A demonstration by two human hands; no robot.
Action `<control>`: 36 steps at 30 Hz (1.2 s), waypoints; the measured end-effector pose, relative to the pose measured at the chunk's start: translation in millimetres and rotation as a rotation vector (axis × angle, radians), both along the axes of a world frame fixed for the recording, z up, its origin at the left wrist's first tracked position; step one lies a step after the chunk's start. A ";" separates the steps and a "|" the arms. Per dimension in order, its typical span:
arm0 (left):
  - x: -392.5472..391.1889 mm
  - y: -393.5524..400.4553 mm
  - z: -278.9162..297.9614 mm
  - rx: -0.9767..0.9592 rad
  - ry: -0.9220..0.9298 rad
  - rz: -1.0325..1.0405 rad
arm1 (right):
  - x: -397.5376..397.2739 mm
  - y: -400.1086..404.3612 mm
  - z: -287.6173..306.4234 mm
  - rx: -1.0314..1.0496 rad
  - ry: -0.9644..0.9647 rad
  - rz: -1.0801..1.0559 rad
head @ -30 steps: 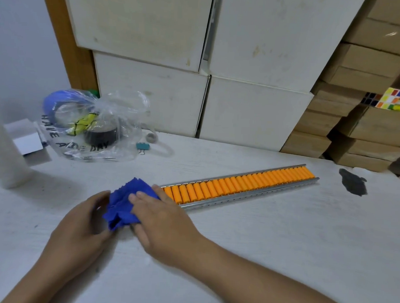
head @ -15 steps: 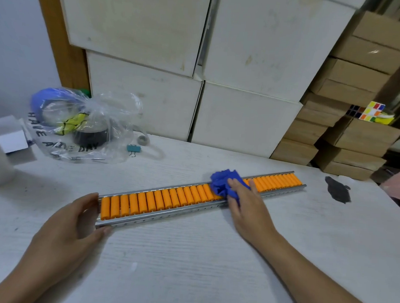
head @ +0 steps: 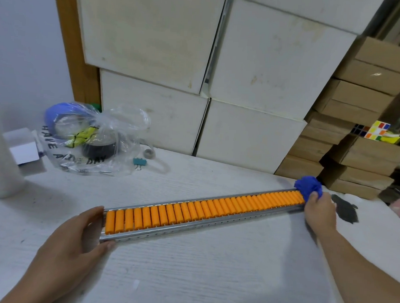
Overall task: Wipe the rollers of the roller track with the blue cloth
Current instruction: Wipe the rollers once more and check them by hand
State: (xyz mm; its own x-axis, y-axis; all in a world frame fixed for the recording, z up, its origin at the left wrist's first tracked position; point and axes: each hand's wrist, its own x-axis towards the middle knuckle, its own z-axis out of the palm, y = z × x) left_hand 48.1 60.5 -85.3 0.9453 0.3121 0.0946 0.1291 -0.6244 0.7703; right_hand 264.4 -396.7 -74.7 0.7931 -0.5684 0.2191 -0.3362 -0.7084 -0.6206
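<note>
Two bare hands work on a long silver metal rail set with orange plastic rollers [head: 203,211], which lies slantwise on the white wood-grain table [head: 212,278]. The left hand [head: 75,244] clasps the rail's near end, fingers curled over the far edge and thumb against the near edge. The right hand [head: 320,211] grips a crumpled blue cloth [head: 307,187] and presses it on the rollers at the rail's far end, just beside a black patch [head: 345,209] on the tabletop. A clear plastic bag of tape rolls [head: 92,137] sits well apart at the back left, a small teal binder clip [head: 139,161] beside it.
</note>
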 end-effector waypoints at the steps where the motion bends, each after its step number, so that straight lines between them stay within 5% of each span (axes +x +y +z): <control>1: 0.2 0.7 -0.8 0.015 -0.001 -0.003 | 1.0 -0.2 6.9 0.096 -0.083 -0.083; 3: 0.6 -0.1 -0.9 0.029 0.006 -0.008 | -10.0 12.0 26.1 0.252 -0.254 -0.125; 6: -0.4 -1.9 -0.1 0.025 -0.001 -0.017 | -59.6 55.7 47.9 0.255 -0.338 0.131; 10: -1.0 0.0 -6.1 0.037 0.031 -0.006 | -152.7 116.1 16.5 0.326 -0.077 0.619; 13: 2.6 4.9 -19.0 0.067 0.052 0.043 | -204.9 145.9 -16.2 0.122 0.078 1.030; 15: 3.6 3.9 -20.6 0.061 0.029 0.064 | -202.2 135.8 -34.0 -0.232 0.118 1.049; 18: 3.0 2.1 -20.3 0.043 0.036 0.069 | -207.0 161.3 3.4 -0.351 0.468 1.168; 21: 2.6 3.7 -22.1 0.018 0.050 0.083 | -206.8 199.5 25.0 -0.277 0.221 1.328; 25: 3.6 7.0 -19.9 -0.026 0.077 0.023 | -187.4 283.7 28.3 -0.341 0.158 1.548; 36: 8.0 10.7 -25.0 -0.037 0.057 -0.004 | -147.8 303.4 -6.9 -0.500 0.146 1.538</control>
State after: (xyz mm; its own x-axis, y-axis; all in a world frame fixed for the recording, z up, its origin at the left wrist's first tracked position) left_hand 56.1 71.2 -110.3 0.9500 0.3108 0.0291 0.1710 -0.5962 0.7844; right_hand 116.5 -93.3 -81.6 0.5440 0.8391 0.0041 0.8096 -0.5236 -0.2653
